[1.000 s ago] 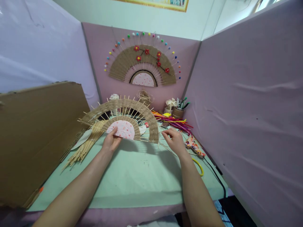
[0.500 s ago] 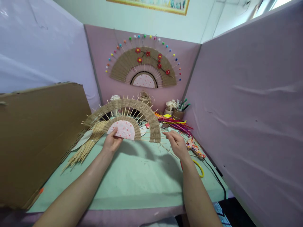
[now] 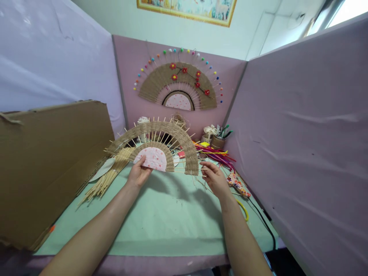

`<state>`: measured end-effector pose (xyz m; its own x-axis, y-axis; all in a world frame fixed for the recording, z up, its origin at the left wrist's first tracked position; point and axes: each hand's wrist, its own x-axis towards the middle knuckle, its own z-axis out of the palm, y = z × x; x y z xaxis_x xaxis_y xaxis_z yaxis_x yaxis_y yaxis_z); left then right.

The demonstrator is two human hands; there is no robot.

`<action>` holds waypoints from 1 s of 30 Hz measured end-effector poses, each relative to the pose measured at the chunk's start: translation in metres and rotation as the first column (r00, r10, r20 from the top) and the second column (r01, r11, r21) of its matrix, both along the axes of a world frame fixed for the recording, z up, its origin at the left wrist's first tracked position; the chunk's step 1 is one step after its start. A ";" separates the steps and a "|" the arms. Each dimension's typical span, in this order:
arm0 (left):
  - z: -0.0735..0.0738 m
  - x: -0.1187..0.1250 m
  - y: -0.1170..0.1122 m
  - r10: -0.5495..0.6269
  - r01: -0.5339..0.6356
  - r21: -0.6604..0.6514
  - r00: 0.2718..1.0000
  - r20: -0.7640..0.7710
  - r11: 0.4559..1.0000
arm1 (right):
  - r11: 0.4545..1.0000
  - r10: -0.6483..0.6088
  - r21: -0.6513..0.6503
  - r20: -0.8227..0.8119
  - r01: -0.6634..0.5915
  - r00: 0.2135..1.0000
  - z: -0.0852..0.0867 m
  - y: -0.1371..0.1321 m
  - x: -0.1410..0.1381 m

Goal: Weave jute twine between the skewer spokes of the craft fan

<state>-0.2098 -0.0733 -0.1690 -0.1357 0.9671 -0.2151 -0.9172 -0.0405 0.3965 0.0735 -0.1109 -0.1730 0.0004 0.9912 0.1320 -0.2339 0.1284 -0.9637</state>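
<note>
A half-round woven twine fan [image 3: 192, 159] on thin wooden sticks is held up above the table. My left hand [image 3: 140, 174] grips its lower edge, thumb on the pink dotted half-circle [image 3: 156, 159] and the other fingers behind. At the fan's right end, my right hand [image 3: 215, 179] has curled fingers around the bare tip of a stick [image 3: 203, 168]; the exact contact is small and partly hidden. Bare stick ends stick out all along the outer rim, and an open gap with sticks separates the two woven bands.
A bundle of sticks [image 3: 105, 182] lies left, beside cardboard [image 3: 54, 168]. Coloured pipe cleaners [image 3: 215, 153], a patterned glue gun [image 3: 238, 184] and yellow-handled scissors [image 3: 243, 210] lie right. Behind are a twine ball [image 3: 178, 119], a pen holder [image 3: 218, 142] and a finished fan [image 3: 155, 80] on the wall.
My right hand has come to the stick ends at the fan's right edge, its fingers now around a tip. My left hand keeps its hold; the whole view has shifted slightly.
</note>
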 end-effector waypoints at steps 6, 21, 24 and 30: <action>-0.002 0.000 0.002 0.011 -0.011 0.002 1.000 0.015 1.000 | 0.999 -0.025 -0.028 0.026 0.026 0.999 -0.005 0.003 -0.002; 0.000 0.000 -0.019 -0.386 0.409 0.090 0.902 -0.194 0.908 | 0.986 -0.132 -0.111 -0.074 0.123 0.989 -0.005 0.010 0.004; -0.003 0.000 -0.019 -0.405 0.427 0.021 0.872 -0.275 0.904 | 0.983 -0.158 -0.107 -0.086 0.149 0.984 -0.005 0.011 0.009; -0.007 0.011 -0.021 -0.342 0.373 0.049 0.889 -0.305 0.927 | 0.977 -0.209 -0.065 -0.093 0.204 0.973 -0.011 0.019 0.012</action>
